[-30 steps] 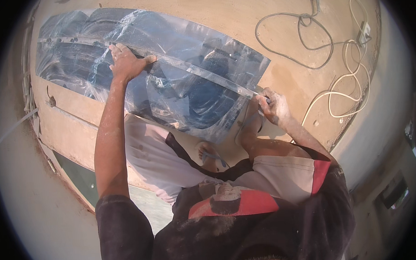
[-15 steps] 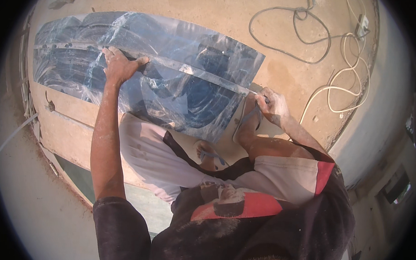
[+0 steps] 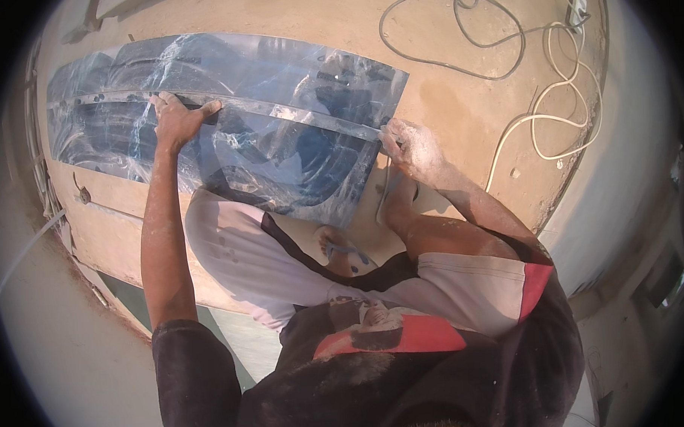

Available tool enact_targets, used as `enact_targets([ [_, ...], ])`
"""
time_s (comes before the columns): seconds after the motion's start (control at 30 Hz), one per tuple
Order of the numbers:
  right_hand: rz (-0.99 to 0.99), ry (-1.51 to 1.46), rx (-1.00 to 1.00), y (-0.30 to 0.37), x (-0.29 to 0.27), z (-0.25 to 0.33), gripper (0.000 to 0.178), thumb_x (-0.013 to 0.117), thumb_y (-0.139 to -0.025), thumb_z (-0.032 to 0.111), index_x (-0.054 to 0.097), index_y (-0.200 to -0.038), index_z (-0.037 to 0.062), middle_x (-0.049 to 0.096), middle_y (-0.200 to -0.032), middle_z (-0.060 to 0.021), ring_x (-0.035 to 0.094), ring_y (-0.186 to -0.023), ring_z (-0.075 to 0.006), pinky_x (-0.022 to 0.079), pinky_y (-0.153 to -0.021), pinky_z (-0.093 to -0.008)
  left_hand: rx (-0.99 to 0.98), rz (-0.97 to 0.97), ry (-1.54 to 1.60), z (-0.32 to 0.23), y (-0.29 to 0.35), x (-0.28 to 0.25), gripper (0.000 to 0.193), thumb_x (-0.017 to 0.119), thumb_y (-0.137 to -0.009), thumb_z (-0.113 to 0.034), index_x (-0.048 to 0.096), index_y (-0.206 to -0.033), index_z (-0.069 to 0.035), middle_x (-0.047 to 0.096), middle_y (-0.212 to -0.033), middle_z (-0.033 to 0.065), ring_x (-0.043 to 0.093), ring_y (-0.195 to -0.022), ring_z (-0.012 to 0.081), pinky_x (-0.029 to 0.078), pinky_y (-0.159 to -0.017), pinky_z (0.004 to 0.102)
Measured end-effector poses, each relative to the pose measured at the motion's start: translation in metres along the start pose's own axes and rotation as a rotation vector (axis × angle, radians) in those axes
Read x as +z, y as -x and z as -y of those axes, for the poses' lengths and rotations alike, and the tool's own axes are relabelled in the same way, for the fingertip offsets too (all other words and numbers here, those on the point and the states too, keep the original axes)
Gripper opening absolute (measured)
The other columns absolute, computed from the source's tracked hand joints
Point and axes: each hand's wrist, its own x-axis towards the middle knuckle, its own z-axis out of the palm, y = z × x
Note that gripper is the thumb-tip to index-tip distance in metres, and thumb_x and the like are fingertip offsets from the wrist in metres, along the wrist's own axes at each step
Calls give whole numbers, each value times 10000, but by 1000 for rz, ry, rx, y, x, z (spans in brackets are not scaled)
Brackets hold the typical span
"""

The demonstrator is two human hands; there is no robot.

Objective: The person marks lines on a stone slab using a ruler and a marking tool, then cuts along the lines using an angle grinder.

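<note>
Right hand has edged left onto the flat strip, its curled fingers' contents unclear, while the left hand, fingers wide, apparently steadies it.

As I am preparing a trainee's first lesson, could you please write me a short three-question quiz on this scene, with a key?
1. True or false: The left hand has its fingers and thumb spread at the metal strip.

2. Which part of the metal strip is the right hand nearest to?
A) its left end
B) its middle
C) its right end

3. Fill in the missing word: In the picture, the pale cable lies to the ____ of the blue marbled panel.

Key: 1. True. 2. C. 3. Right.
</note>
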Motion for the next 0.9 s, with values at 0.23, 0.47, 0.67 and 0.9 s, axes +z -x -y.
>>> enact_targets([
  [0.23, -98, 126, -199, 19, -12, -24, 129, 628, -999, 155, 653, -956, 36, 629, -799, -176, 645, -660, -338, 514, -598, -396, 10, 29, -12, -6, 1, -7, 1422, 805, -689, -725, 147, -1507, 235, 152, -1586, 450, 122, -1546, 486, 233, -1242, 504],
  [0.47, -28, 88, -119, -18, 18, 2, 117, 609, -986, 171, 638, -961, 60, 654, -846, -171, 668, -747, -379, 525, -648, -451, 9, -8, 20, 2, -2, 0, 1441, 810, -678, -733, 140, -1506, 237, 146, -1590, 446, 135, -1543, 489, 245, -1237, 514],
  [0.67, -68, 123, -193, 21, -8, -36, 118, 644, -990, 168, 669, -1012, 55, 683, -914, -165, 690, -690, -335, 534, -616, -413, 27, -31, 46, 2, 1, 1, 1473, 815, -647, -756, 141, -1511, 229, 132, -1592, 447, 138, -1545, 483, 250, -1224, 554],
  [0.9, 41, 54, -3, -10, 3, 4, 163, 621, -983, 204, 641, -935, 50, 645, -850, -186, 648, -761, -410, 517, -671, -462, 23, -3, 40, 3, -1, 1, 1472, 817, -643, -755, 144, -1515, 222, 142, -1594, 442, 133, -1550, 473, 245, -1216, 589],
])
